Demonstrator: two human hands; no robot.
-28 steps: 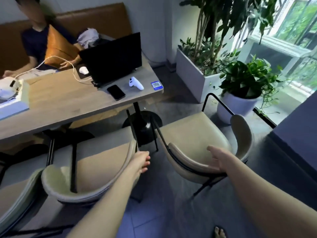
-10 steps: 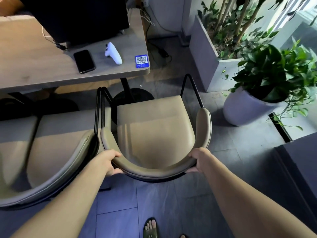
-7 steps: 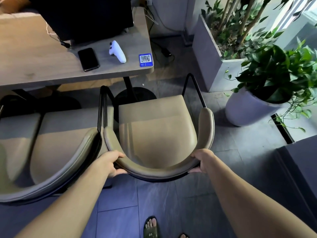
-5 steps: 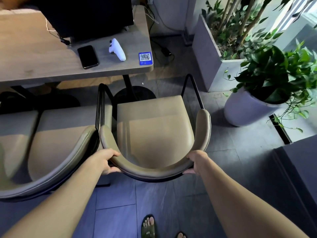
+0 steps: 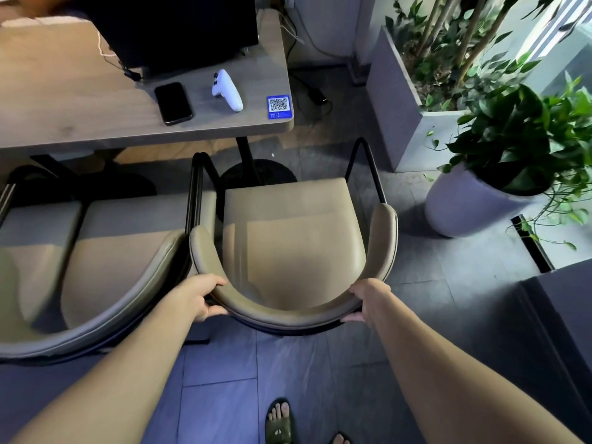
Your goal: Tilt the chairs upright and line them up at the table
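A beige padded chair (image 5: 291,238) with a black metal frame stands upright in front of me, facing the wooden table (image 5: 64,104). My left hand (image 5: 200,296) grips the left side of its curved backrest and my right hand (image 5: 368,298) grips the right side. A second beige chair (image 5: 105,261) stands right beside it on the left, their arm frames almost touching. The seat of a third chair (image 5: 28,238) shows at the far left edge.
On the table lie a black phone (image 5: 173,102), a white controller (image 5: 226,89), a blue QR card (image 5: 279,106) and a dark screen (image 5: 179,27). A white potted plant (image 5: 474,203) and a grey planter (image 5: 394,100) stand to the right. A dark block (image 5: 563,331) is at lower right.
Since 2.8 s ago the right chair has gone from tilted and turned aside to upright and facing the table, with both hands on its backrest. In the last second it barely shifted.
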